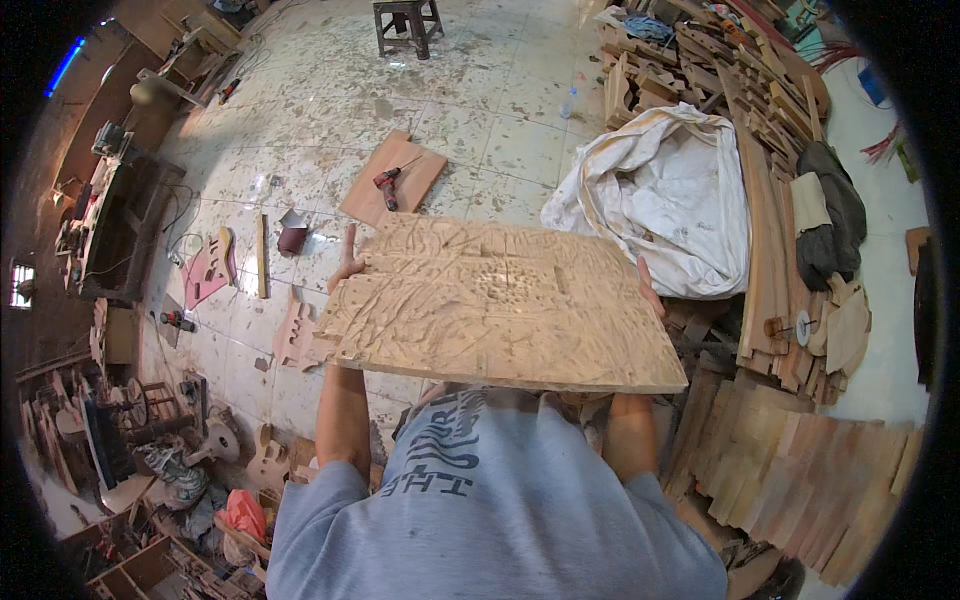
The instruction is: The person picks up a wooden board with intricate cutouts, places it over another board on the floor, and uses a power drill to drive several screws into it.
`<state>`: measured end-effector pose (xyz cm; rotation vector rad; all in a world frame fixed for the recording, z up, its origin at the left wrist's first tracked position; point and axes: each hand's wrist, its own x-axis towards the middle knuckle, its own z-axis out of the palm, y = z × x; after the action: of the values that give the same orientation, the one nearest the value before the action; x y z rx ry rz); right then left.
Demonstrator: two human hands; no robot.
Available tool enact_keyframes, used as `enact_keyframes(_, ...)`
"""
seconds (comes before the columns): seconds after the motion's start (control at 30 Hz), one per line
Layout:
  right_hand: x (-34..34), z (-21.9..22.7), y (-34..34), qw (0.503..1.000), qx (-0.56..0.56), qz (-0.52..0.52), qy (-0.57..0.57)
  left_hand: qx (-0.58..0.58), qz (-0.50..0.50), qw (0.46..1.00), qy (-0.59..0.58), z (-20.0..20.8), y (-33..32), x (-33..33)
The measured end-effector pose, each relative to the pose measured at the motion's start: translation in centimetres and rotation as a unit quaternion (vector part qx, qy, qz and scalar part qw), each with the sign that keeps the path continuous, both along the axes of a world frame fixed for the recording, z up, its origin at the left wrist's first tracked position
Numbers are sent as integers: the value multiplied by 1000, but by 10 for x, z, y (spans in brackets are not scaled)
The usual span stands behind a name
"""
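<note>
A wide wooden board (430,310), its top scored with grooves, gouges and a cluster of holes near the middle, is held up level in front of my chest. My left hand (346,262) grips its left edge, with the fingers showing beside the rim. At the right edge, my right hand (650,288) is closed on the board, mostly hidden behind it. Beyond the board's far edge, a red and black cordless drill (388,184) lies on a smooth reddish plank (420,172) on the floor.
A large white sack (660,190) stands to the right, beside stacked timber (755,250). A dark stool (408,25) is at the far end. To the left are a workbench (130,225), a pink template (207,270) and another drill (178,320). Wood offcuts (800,480) lie at lower right.
</note>
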<state>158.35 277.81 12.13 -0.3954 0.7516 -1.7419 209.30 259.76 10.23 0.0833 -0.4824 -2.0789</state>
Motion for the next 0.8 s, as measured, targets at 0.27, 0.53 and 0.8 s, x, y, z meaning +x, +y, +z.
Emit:
enact_keyframes(0.27, -11, -10, -127, 972, 88, 167, 143, 49, 74, 945, -315, 75, -53, 19)
enact_keyframes(0.53, 52, 1, -218, 950, 169, 188, 182, 84, 68, 871, -479, 70, -84, 77)
enact_keyframes(0.8, 157, 10, -290, 942, 238, 176, 160, 86, 106, 879, -456, 52, -156, 164)
